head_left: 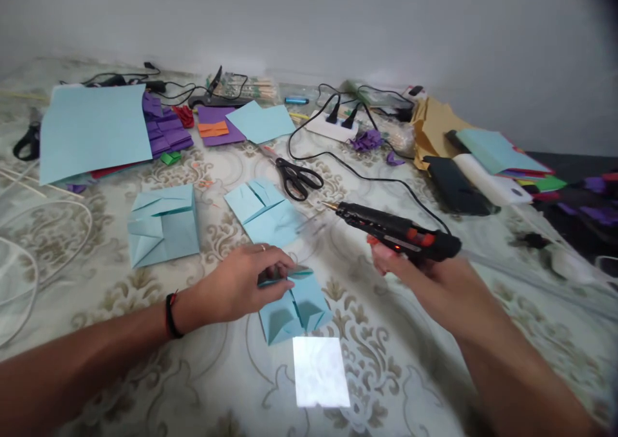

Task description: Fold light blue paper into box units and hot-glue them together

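Folded paper lies near the middle of the patterned cloth, directly at the fingertips of the left hand, which comes in from the left. Left hand is the nearer one; thumb and fingers pinch the paper's far edge, the flap there slightly lifted.

Right hand is off to the right, curled around the grip of a black glue gun. Gun is held up off the cloth, long axis running from far left to near right; brass nozzle points left, on the far, right side of the pinched edge and well apart from it. Small orange light lit on the gun's side.

Paper: light blue, roughly square, turned a little askew. Slit runs far to near down its middle; triangular creases at the near corners. No clear long axis.

Around it: white card just on the near side, washed out by glare. Second blue fold beyond the left hand; blue box farther left. Black-handled scissors past the second fold. Gun's cord loops across the far side, near the power strip.
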`<move>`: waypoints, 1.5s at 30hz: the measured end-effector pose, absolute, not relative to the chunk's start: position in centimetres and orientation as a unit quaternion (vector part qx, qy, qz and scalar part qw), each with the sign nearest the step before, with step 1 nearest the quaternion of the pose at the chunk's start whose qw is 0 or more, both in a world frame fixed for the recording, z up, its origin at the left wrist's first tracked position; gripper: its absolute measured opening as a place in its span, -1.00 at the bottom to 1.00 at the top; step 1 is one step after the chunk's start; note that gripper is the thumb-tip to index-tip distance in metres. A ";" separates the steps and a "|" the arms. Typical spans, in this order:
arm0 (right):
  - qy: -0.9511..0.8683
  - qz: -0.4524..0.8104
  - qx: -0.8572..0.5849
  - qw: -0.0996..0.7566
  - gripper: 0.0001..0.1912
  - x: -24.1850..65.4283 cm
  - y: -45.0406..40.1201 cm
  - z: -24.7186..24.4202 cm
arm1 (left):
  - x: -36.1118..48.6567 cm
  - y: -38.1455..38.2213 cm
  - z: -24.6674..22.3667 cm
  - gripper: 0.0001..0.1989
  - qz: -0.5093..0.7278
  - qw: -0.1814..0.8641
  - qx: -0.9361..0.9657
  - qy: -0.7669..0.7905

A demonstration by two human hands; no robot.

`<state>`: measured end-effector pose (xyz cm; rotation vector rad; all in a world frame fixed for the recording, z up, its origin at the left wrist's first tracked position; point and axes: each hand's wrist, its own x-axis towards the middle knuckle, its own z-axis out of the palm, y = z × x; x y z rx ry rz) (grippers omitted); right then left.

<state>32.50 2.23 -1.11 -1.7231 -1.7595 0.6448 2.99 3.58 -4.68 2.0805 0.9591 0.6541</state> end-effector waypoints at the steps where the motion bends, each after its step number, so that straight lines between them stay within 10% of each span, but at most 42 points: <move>1: -0.659 0.237 -0.661 0.270 -0.54 32.7 2.6 -1.6 | 3.0 3.6 -4.7 -0.81 0.250 0.365 0.819 0.365; 13: -0.674 0.200 -0.669 0.242 -0.65 33.9 4.1 -3.5 | 3.1 2.9 -4.9 -0.81 0.228 0.209 0.899 0.310; 29: -0.497 0.620 -0.476 0.377 -0.52 27.5 4.2 -2.7 | 3.4 3.5 -5.8 -0.91 0.264 0.258 0.859 0.356; 45: -0.663 0.478 -0.516 0.255 -0.51 26.9 8.7 -3.6 | 3.3 3.9 -6.1 -0.85 0.261 0.279 0.844 0.377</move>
